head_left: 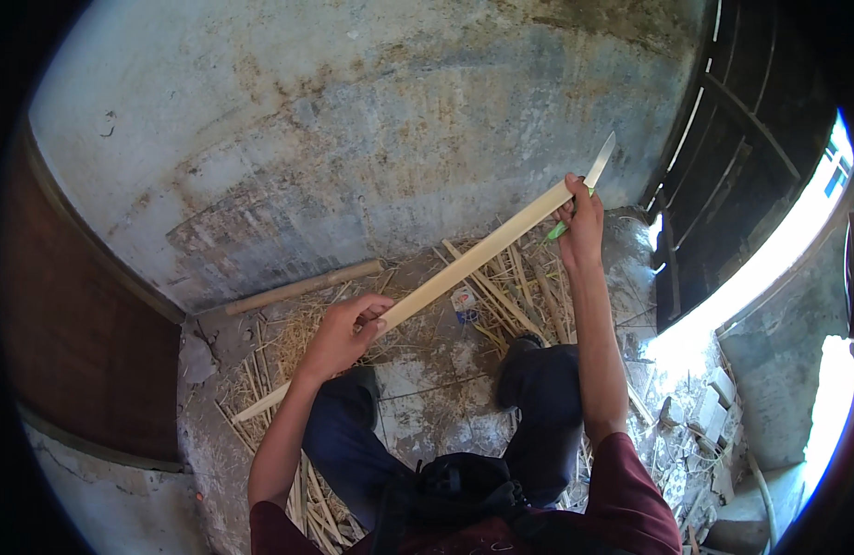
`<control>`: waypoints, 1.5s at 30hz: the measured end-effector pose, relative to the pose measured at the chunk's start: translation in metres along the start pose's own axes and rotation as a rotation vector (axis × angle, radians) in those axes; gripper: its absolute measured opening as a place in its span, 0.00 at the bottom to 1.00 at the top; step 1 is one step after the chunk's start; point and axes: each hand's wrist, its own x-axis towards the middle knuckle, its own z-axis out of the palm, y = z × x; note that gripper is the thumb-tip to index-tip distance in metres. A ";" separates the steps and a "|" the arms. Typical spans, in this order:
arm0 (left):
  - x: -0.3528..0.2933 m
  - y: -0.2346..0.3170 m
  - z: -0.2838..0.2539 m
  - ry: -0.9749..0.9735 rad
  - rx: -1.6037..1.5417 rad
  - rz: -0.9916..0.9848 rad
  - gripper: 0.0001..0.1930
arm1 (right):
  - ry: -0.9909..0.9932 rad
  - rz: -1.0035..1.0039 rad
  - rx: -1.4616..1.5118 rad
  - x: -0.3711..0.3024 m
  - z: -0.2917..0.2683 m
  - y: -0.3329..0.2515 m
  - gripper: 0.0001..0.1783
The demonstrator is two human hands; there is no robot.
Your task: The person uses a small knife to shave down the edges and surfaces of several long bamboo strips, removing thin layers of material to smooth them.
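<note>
A long pale strip of split bamboo (482,254) slants upward from lower left to upper right, above the floor in front of my legs. My left hand (337,340) is closed round its lower part, thumb and fingers on its edges. The strip's tail comes out past my left forearm. At the upper end my right hand (584,229) pinches the strip and also grips a knife (601,159). The knife's bright blade points up and away from me, and part of its green handle shows below my fingers. My palm hides the rest of the handle.
Bamboo sticks (515,287) and straw-like shavings (302,342) litter the floor around my feet. A thicker bamboo pole (307,287) lies along the stained wall (353,157). Broken blocks (709,413) are heaped at the right, below a dark door (723,157). A small packet (465,303) lies ahead.
</note>
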 end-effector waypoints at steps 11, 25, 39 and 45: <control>0.048 -0.004 0.010 0.273 0.154 0.187 0.11 | -0.172 0.078 0.265 -0.015 0.000 -0.065 0.17; 0.068 -0.010 0.012 0.822 -0.717 0.220 0.17 | -0.516 0.361 -0.596 -0.082 0.039 0.056 0.37; 0.029 -0.015 0.041 0.777 -1.149 0.153 0.14 | -0.470 0.063 -0.873 -0.068 0.026 0.089 0.19; -0.021 -0.028 0.036 0.335 -0.652 -0.173 0.25 | -0.319 -0.057 -0.760 -0.039 0.007 0.067 0.11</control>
